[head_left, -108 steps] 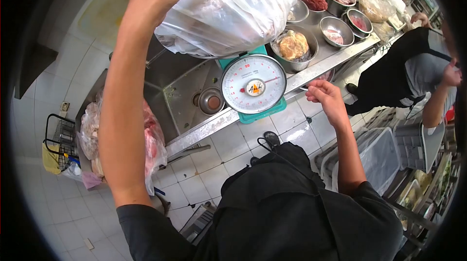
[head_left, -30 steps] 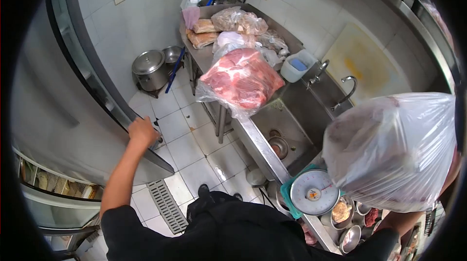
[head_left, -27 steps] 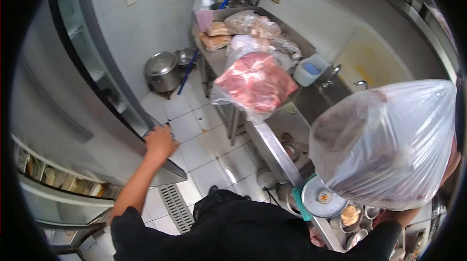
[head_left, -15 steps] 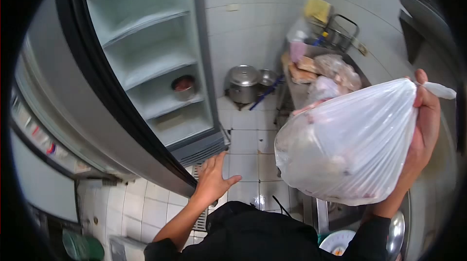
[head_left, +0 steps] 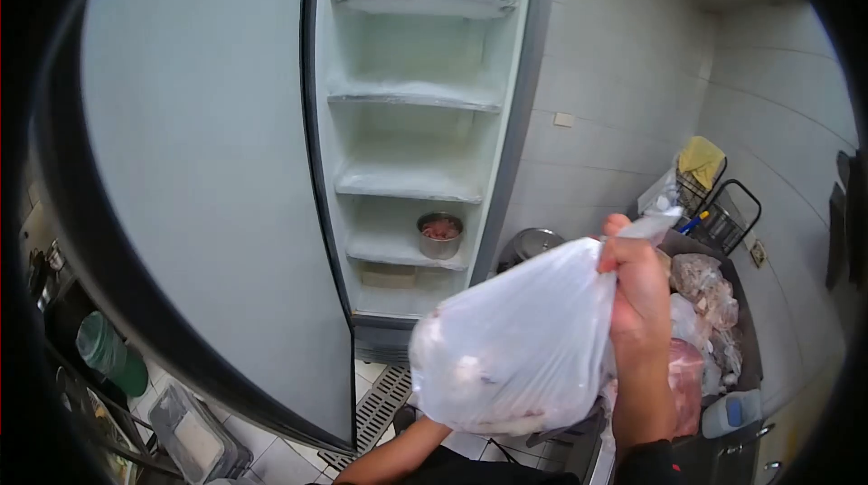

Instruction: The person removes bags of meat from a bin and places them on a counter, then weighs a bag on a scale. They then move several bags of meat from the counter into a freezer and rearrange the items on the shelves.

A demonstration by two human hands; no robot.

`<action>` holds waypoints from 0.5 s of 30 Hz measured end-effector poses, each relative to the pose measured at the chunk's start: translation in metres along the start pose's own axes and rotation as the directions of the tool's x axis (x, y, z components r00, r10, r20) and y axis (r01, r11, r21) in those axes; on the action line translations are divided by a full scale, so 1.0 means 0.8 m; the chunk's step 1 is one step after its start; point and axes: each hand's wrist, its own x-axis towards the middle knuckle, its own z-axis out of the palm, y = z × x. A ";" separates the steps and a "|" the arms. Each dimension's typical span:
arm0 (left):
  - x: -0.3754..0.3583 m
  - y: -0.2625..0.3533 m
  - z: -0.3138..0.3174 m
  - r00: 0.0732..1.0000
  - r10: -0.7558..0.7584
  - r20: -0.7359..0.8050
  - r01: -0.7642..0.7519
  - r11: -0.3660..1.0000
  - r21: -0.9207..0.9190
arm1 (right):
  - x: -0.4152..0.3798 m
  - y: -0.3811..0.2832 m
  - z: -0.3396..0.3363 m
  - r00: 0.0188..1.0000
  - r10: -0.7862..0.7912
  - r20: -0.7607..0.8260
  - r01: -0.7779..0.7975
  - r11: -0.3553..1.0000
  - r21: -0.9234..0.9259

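My right hand point(head_left: 635, 282) is closed round the gathered neck of a full white plastic bag point(head_left: 520, 345), which hangs in front of me at the centre right. What the bag holds shows only dimly through the plastic. Behind it stands an upright fridge point(head_left: 411, 150) with its door point(head_left: 208, 169) open to the left. A metal pot of pinkish meat point(head_left: 440, 236) sits on a lower shelf. Of my left arm only the forearm shows at the bottom centre; the bag hides the hand.
At the right, a counter trough point(head_left: 746, 331) holds several bags of meat, with wire baskets and a yellow cloth point(head_left: 701, 161) behind. A lidded pot point(head_left: 538, 243) stands beside the fridge. Low on the left are a green bin point(head_left: 113, 354) and a grey plastic tub point(head_left: 194, 440).
The view has turned up toward the fridge, now seen more squarely. The bag in my right hand has come nearer the fridge front. My left hand has gone out of sight behind the bag.
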 end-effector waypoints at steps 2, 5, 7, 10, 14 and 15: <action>0.017 0.033 -0.011 0.998 0.056 0.004 -0.056 0.998 0.023 | 0.048 0.041 0.013 0.991 0.107 0.077 -0.109 0.994 0.027; 0.036 0.098 -0.033 0.987 0.161 -0.023 -0.157 0.980 0.124 | 0.109 0.089 0.054 0.964 0.213 0.157 -0.217 0.976 0.007; 0.049 0.151 -0.045 0.969 0.243 -0.040 -0.229 0.950 0.211 | 0.167 0.133 0.077 0.965 0.201 0.166 -0.201 0.979 -0.022; 0.086 0.235 -0.056 0.942 0.333 -0.041 -0.303 0.898 0.320 | 0.263 0.179 0.144 0.956 0.217 0.199 -0.199 0.974 -0.108; 0.160 0.324 -0.055 0.902 0.427 0.058 -0.401 0.780 0.481 | 0.369 0.212 0.199 0.930 0.152 0.335 0.033 0.873 -0.487; 0.178 0.339 -0.059 0.897 0.433 0.087 -0.413 0.751 0.515 | 0.386 0.218 0.208 0.913 0.153 0.377 0.104 0.809 -0.579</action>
